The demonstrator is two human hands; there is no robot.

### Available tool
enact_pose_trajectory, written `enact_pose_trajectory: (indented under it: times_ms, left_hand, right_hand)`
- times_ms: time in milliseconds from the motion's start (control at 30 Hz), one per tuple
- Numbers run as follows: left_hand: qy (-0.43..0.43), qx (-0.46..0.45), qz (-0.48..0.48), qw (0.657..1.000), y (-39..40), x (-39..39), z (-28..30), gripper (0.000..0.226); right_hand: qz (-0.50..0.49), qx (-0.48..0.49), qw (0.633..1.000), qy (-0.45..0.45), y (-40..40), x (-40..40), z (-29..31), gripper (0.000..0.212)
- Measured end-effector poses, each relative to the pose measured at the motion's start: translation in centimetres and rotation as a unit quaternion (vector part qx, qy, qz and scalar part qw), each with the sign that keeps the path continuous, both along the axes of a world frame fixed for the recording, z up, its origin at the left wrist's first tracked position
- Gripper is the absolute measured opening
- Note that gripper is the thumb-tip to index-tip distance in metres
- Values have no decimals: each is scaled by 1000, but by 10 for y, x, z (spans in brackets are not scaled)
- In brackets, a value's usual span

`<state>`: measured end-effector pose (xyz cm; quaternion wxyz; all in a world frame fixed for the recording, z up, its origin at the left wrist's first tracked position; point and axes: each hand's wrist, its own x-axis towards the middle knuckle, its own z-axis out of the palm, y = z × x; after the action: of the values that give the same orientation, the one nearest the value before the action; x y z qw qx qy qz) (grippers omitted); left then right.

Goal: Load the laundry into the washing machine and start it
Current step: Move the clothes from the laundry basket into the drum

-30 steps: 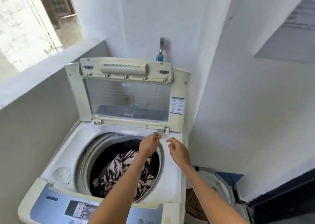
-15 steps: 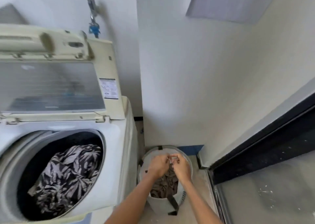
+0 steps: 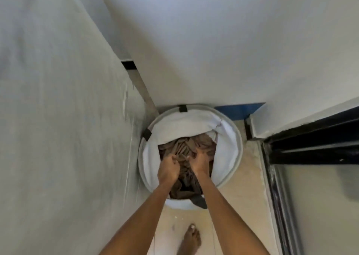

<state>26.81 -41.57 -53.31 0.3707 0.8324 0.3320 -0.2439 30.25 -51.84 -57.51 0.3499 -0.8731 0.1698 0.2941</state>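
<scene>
A round white laundry basket [image 3: 231, 130] stands on the floor in the corner, holding brown crumpled laundry [image 3: 196, 144]. Both of my hands are down inside it. My left hand [image 3: 168, 169] is curled in a fist around a fold of the brown cloth. My right hand [image 3: 201, 161] grips the cloth just to the right, its fingers dug into the fabric. The washing machine's white side panel [image 3: 64, 118] fills the left of the view; its drum and lid are out of sight.
White walls close the corner behind the basket. A black door frame [image 3: 310, 138] and track run along the right. A blue strip [image 3: 239, 110] lies behind the basket. My bare foot [image 3: 191, 239] stands on the beige tiled floor [image 3: 250, 177] in front of it.
The view has swung from the open washer down onto the basket. My hands left the drum's rim, dropped into the basket and took hold of the brown laundry.
</scene>
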Motion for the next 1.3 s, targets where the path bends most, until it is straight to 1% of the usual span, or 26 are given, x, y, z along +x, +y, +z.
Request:
enact_pose_trajectory:
  times_ms: [67, 133, 167, 233, 300, 333, 400, 467, 567, 600, 667, 700, 733, 767, 833, 867, 933, 1000, 1033, 1133, 1200, 1233, 1267, 1300]
  left_hand:
    - [12, 3, 12, 1000, 7, -1, -25, 31]
    - [10, 12, 16, 1000, 15, -3, -41, 32]
    - [7, 16, 19, 1000, 18, -3, -45, 32]
    - [4, 18, 27, 999, 24, -3, -46, 32]
    - [-2, 7, 36, 999, 27, -5, -36, 32]
    - [-8, 0, 35, 999, 29, -6, -28, 32]
    - [-19, -10, 26, 999, 30, -5, -9, 32]
    - [-38, -29, 9, 999, 31, -2, 14, 34]
    - [-92, -42, -36, 994, 25, 1, 55, 43]
    - [-112, -47, -42, 992, 22, 2, 72, 43]
    - [-151, -48, -34, 987, 19, 3, 104, 43]
    - [-176, -49, -24, 983, 17, 5, 121, 46]
    - [-200, -53, -10, 978, 15, 7, 137, 46]
    - [-222, -56, 6, 973, 16, 9, 158, 42]
    - [-244, -44, 36, 968, 20, 10, 208, 24]
    - [-260, -27, 37, 965, 23, 10, 226, 20]
    - [-292, -5, -11, 956, 30, 9, 251, 26]
    - [-298, -41, -58, 952, 37, 8, 270, 40]
    - [-289, -61, -64, 953, 39, 8, 275, 42]
    - [-272, -73, -82, 956, 43, 2, 280, 21]
    - [-275, -75, -36, 958, 41, -4, 275, 19]
    - [-269, -76, 12, 960, 39, -6, 275, 19]
    - [-265, -76, 66, 959, 36, -8, 277, 18]
    - [-265, -81, 117, 954, 32, -9, 283, 19]
  right_hand:
    - [51, -56, 997, 24, 11, 6, -27, 56]
    - [102, -108, 988, 36, 20, 4, -43, 44]
    - [110, -113, 987, 30, 22, 2, -48, 35]
    - [90, -68, 994, 8, 24, -6, -49, 23]
    - [21, 39, 999, -4, 20, -16, -32, 16]
    - [-32, 92, 995, -5, 16, -19, -14, 17]
    - [-117, 159, 980, -18, 6, -23, 27, 25]
    - [-153, 224, 961, -49, -4, -22, 79, 30]
    - [-148, 316, 933, -90, -11, -8, 167, 29]
    - [-145, 355, 918, -103, -10, 0, 200, 28]
    - [-128, 416, 891, -131, -4, 19, 266, 29]
    - [-102, 421, 889, -147, 1, 29, 297, 30]
    - [-67, 407, 897, -159, 5, 36, 319, 31]
    - [-27, 383, 907, -170, 10, 41, 341, 32]
    - [38, 330, 926, -178, 16, 38, 374, 32]
    - [64, 313, 930, -180, 18, 34, 384, 33]
    - [99, 288, 935, -184, 18, 21, 399, 33]
    - [111, 266, 936, -202, 12, 12, 411, 30]
    - [114, 247, 939, -211, 8, 9, 415, 27]
    - [117, 160, 949, -243, -8, 6, 414, 18]
    - [87, 125, 953, -261, -18, 2, 401, 8]
    - [75, 116, 953, -269, -22, -2, 394, 12]
    - [75, 110, 953, -271, -26, -6, 385, 23]
    - [86, 103, 958, -254, -29, -11, 376, 35]
